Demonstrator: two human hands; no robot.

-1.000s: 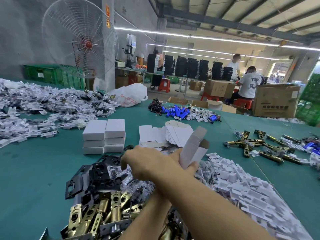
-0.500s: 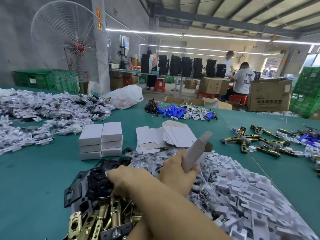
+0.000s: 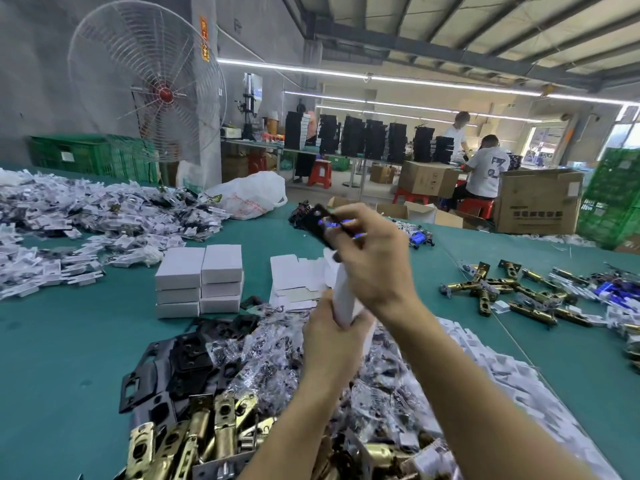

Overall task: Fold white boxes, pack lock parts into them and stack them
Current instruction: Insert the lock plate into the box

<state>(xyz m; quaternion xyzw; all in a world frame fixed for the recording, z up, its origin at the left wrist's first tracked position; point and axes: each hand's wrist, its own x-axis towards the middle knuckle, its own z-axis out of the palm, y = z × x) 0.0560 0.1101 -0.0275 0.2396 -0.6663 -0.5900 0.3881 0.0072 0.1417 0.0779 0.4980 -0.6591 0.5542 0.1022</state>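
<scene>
My left hand point(image 3: 332, 344) grips the lower end of a half-folded white box point(image 3: 344, 299), held upright with its open end up. My right hand point(image 3: 374, 261) is above it, pinching a black lock plate point(image 3: 320, 223) just over the box's open top. A stack of closed white boxes point(image 3: 199, 278), two columns three high, stands to the left on the green table point(image 3: 69, 358). Flat box blanks point(image 3: 294, 275) lie behind my hands.
Below my arms lie black plates point(image 3: 187, 355), brass latches point(image 3: 207, 434) and bagged screws point(image 3: 277, 358). White plastic parts point(image 3: 485, 368) spread to the right, with more brass latches point(image 3: 502, 292) farther right. Another heap of white parts point(image 3: 86, 223) fills the left. People work at a far table.
My right hand left the black plate pile at lower left and rose with a black plate to above the box. My left hand turned the box more upright.
</scene>
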